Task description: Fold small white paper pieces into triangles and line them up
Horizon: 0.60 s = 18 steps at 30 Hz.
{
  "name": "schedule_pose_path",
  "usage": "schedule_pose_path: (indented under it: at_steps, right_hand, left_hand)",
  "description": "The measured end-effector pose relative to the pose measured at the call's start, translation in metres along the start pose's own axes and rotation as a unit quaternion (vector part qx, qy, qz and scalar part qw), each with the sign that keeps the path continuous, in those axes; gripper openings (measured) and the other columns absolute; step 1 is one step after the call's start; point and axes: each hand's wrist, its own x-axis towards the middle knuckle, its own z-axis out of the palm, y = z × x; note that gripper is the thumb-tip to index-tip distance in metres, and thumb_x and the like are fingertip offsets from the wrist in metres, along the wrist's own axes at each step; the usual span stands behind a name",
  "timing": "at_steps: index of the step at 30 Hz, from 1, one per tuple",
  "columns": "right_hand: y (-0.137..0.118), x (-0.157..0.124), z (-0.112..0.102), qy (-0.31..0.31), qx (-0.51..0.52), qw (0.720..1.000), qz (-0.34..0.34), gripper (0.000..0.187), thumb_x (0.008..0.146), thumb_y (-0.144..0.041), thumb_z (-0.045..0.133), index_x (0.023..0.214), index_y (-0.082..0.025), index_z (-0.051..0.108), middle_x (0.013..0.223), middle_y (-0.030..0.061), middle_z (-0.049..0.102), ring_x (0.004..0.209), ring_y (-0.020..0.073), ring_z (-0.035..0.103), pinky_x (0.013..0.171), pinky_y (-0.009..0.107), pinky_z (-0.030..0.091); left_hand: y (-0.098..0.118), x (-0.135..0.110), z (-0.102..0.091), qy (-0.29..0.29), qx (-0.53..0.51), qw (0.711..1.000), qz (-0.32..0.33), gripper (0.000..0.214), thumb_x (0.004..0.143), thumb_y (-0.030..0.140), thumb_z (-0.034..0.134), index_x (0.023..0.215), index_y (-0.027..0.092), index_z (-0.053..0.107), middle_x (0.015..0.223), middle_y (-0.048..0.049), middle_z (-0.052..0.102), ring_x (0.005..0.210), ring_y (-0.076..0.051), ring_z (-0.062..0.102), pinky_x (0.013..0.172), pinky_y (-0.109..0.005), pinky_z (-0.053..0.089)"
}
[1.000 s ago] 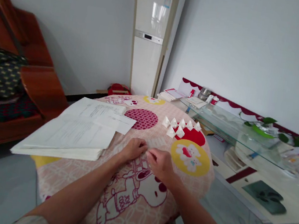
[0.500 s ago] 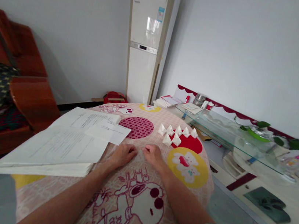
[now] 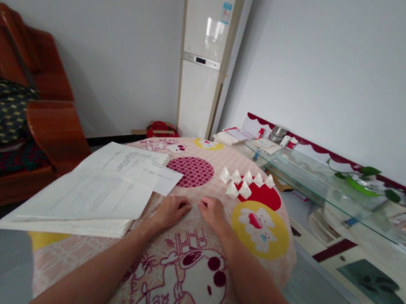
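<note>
My left hand (image 3: 170,211) lies on the cartoon-print tablecloth (image 3: 186,270) with its fingers stretched out almost flat, and it holds nothing that I can see. A few centimetres to its right rests my right hand (image 3: 212,209), fingers curled under; whatever is inside them is hidden. Just beyond the right hand, several small folded white paper pieces (image 3: 246,181) stand in a cluster by a red spot on the cloth. A thick stack of printed paper (image 3: 90,199) sits next to my left hand, with a loose sheet (image 3: 160,176) on top of its far corner.
The round table drops off at its right rim (image 3: 287,254). A glass-topped low cabinet (image 3: 312,180) with books, cups and a green plant (image 3: 370,171) runs along the right wall. A tall white air conditioner (image 3: 205,56) stands in the corner. A wooden sofa (image 3: 48,125) is at the left.
Both hands moved from a pinch close together near me to resting farther out on the cloth, slightly apart. The view shifted a little as my head moved.
</note>
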Motion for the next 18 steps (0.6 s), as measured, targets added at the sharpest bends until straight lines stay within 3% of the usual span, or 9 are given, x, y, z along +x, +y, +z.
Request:
schedule_pose_path:
  at_steps: [8,18]
  right_hand:
    - [0.0074,0.0024,0.003,0.0,0.048,0.999,-0.013,0.038,0.087,-0.021,0.061,0.055,-0.02,0.039,0.053,-0.0057,0.035,0.057,0.0107,0.035,0.057,0.028,0.022]
    - [0.0096,0.0026,0.0018,0.003,0.071,0.997,-0.024,0.04,0.085,-0.021,0.06,0.054,-0.022,0.035,0.051,-0.0056,0.035,0.054,0.011,0.035,0.055,0.029,0.022]
  left_hand:
    - [-0.0004,0.0004,0.0003,-0.007,0.006,1.0,0.001,0.024,0.093,0.026,0.052,0.075,0.017,0.065,0.066,-0.0017,0.064,0.064,-0.016,0.055,0.065,-0.028,0.034]
    - [-0.0025,0.0007,0.001,-0.012,-0.006,1.0,0.003,0.023,0.093,0.025,0.053,0.076,0.016,0.066,0.066,-0.0002,0.064,0.062,-0.014,0.054,0.065,-0.027,0.034]
